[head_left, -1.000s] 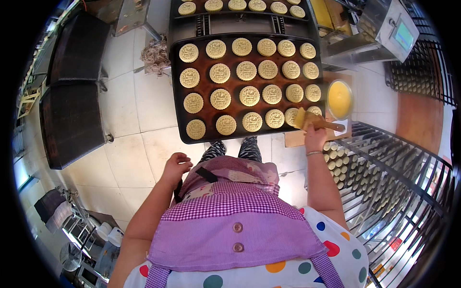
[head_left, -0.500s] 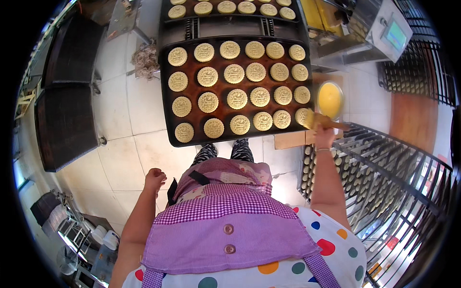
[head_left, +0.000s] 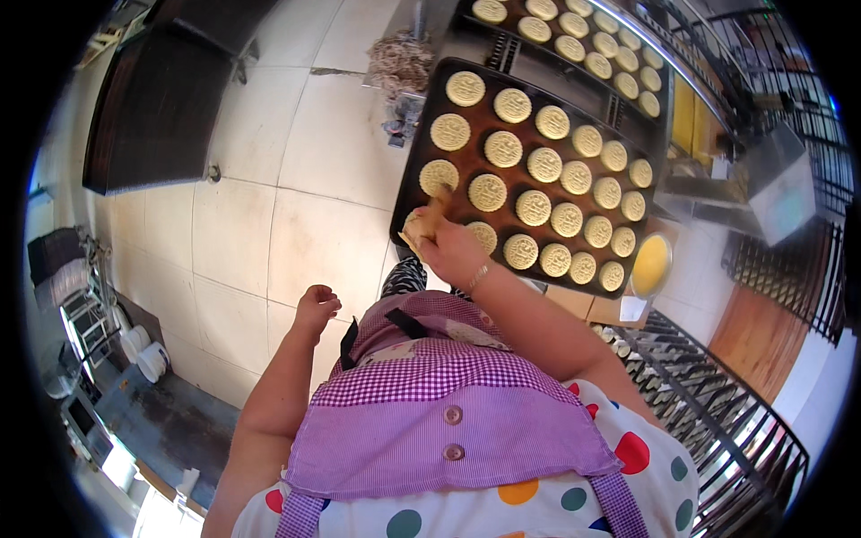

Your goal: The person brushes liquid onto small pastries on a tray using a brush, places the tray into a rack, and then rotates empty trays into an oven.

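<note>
"where's the right grip [head_left: 444, 247]?"

"out front at twelve o'clock, curled closed, back of it turned up."

"and the right forearm [head_left: 538, 314]?"

"slanting across the front of the body, aimed toward ten o'clock."

"left grip [head_left: 317, 309]?"

"lower and out to the side, around ten o'clock from the chest, relaxed, its fingers [head_left: 329, 303] half curled toward three."

"left forearm [head_left: 289, 368]?"

"raised a little outward, pointing toward one o'clock."
</note>
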### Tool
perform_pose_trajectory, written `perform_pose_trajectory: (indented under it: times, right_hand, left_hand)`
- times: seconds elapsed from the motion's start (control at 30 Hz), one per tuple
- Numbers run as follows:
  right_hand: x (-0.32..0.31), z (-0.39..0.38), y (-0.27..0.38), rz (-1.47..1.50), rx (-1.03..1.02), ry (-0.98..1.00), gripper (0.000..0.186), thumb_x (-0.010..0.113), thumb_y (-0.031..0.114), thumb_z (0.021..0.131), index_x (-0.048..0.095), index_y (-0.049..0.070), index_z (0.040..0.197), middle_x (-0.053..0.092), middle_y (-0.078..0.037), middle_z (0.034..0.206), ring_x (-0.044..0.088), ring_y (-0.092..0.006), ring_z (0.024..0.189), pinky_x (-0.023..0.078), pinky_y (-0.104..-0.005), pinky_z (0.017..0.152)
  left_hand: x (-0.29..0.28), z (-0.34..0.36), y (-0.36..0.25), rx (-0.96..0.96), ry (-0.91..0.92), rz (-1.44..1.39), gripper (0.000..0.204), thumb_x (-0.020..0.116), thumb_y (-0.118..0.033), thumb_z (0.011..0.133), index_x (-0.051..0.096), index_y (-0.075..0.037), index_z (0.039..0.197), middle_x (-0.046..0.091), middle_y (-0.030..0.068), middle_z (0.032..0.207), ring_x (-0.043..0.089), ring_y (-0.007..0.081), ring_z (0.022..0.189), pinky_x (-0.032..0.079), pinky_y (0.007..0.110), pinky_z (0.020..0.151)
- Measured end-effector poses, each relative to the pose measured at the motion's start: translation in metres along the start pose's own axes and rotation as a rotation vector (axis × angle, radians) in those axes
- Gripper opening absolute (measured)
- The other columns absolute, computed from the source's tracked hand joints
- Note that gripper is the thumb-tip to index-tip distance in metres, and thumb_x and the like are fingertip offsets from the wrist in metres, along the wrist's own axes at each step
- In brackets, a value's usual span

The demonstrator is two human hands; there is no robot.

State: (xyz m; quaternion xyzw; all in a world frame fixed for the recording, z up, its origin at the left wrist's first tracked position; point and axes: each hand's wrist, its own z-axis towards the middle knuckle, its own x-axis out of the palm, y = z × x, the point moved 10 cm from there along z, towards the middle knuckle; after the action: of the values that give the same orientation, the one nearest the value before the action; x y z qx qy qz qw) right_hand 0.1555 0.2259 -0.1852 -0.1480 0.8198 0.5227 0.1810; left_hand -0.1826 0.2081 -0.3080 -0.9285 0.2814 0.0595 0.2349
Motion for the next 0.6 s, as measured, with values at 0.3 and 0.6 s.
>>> perform_pose_trajectory:
  times: [0.3,0.6]
  right_hand:
    - [0.032,0.032,0.007,-0.22,0.03,0.18,0.031,0.05,0.029,0.084,0.053,0.007,0.107,0.061,-0.024,0.088,0.059,-0.0411,0.085,0.048,-0.0485,0.076]
    - [-0.168,0.204,0.012,-0.637,-0.181,-0.433,0.027,0.053,0.021,0.083,0.055,0.01,0.108,0.063,-0.02,0.08,0.06,-0.0377,0.074,0.048,-0.0464,0.066]
  left_hand:
    - [-0.028,-0.007,0.069,-0.127,-0.058,-0.141,0.03,0.06,-0.003,0.078,0.048,0.0,0.105,0.058,0.0097,0.092,0.06,0.0171,0.078,0.048,0.028,0.065]
    - [-0.033,-0.004,0.079,-0.131,-0.092,-0.217,0.034,0.063,-0.004,0.073,0.05,-0.001,0.104,0.06,0.0096,0.093,0.059,0.0166,0.078,0.05,0.029,0.067]
